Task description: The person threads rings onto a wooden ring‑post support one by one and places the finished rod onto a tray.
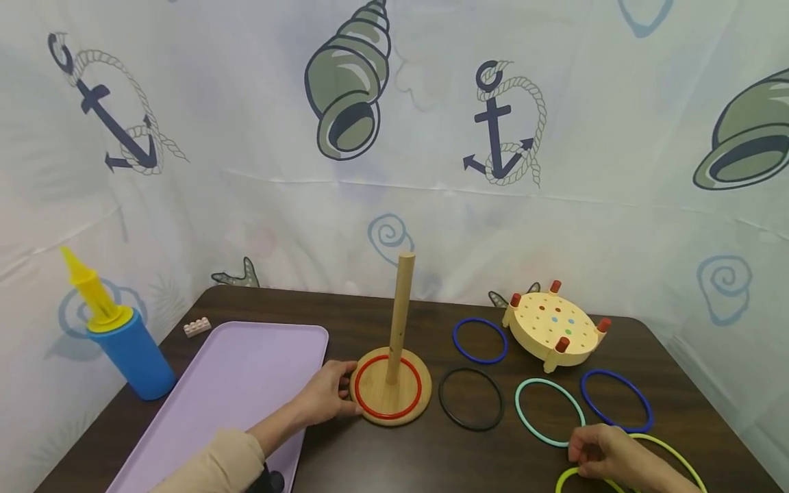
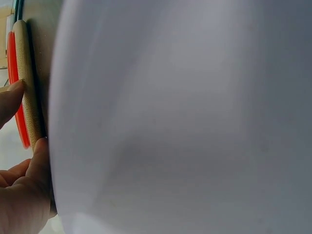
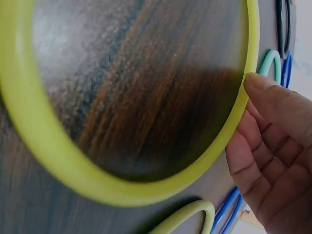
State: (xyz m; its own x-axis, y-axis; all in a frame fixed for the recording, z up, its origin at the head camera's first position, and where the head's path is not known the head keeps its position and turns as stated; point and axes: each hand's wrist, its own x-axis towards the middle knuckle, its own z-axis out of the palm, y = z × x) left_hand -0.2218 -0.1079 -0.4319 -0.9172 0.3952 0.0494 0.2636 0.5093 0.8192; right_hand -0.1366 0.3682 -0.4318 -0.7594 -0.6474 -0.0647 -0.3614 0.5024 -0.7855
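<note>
A wooden ring toss stand [image 1: 401, 315] rises from its round base, with a red ring [image 1: 422, 392] lying around the post. My left hand [image 1: 329, 394] grips the left rim of the base, fingers and thumb spread along it. In the left wrist view the thumb and a finger meet the rim of the base [image 2: 28, 73]. At front right my right hand [image 1: 607, 452] pinches a yellow-green ring [image 3: 251, 44] by its edge. Beside it lies a second yellow-green ring [image 1: 678, 457]; a mint ring [image 1: 526, 415] is just beyond the fingers.
A black ring [image 1: 441, 400] and two blue rings, one at the back [image 1: 456, 339] and one at right [image 1: 644, 404], lie on the table. A cream pegged stool toy [image 1: 555, 325] stands behind. At left are a lilac tray [image 1: 246, 383], a blue-yellow pump [image 1: 135, 356] and a pink brick [image 1: 197, 326].
</note>
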